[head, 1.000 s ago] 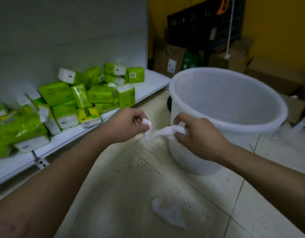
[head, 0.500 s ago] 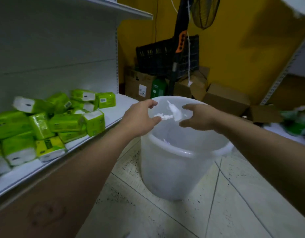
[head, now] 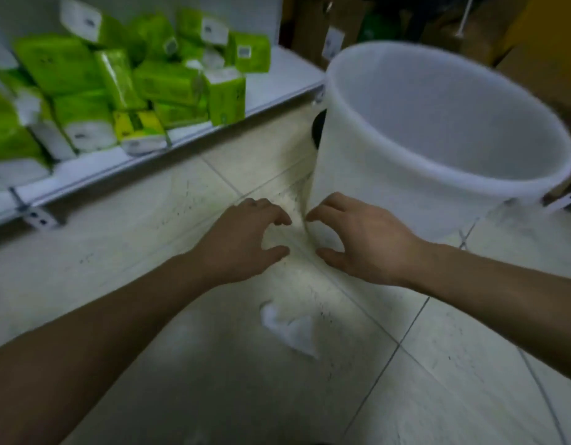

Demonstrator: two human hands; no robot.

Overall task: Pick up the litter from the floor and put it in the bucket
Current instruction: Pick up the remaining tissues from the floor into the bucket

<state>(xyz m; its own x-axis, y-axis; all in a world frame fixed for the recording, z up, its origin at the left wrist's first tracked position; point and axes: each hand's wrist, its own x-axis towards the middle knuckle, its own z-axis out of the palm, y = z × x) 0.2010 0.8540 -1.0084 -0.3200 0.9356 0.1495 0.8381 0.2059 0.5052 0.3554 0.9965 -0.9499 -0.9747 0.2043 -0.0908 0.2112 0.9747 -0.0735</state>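
Observation:
A white plastic bucket [head: 367,175] stands on the tiled floor at the upper right, its inside blurred. A crumpled white piece of litter [head: 289,329] lies on the floor below my hands. My left hand [head: 242,242] and my right hand [head: 364,242] hover side by side over the floor in front of the bucket, fingers spread and curled towards each other, holding nothing. The litter is apart from both hands, nearer to me.
A low white shelf [head: 277,72] on the left carries several green tissue packs [head: 168,78]. Cardboard boxes [head: 329,30] stand behind the bucket. A second shelf edge [head: 566,197] shows at the far right. Pale floor tiles [head: 438,364] are speckled with dirt.
Both hands let go of the white paper over the bucket and came down in front of it, now empty. The view tilted down to the floor, showing the litter piece again.

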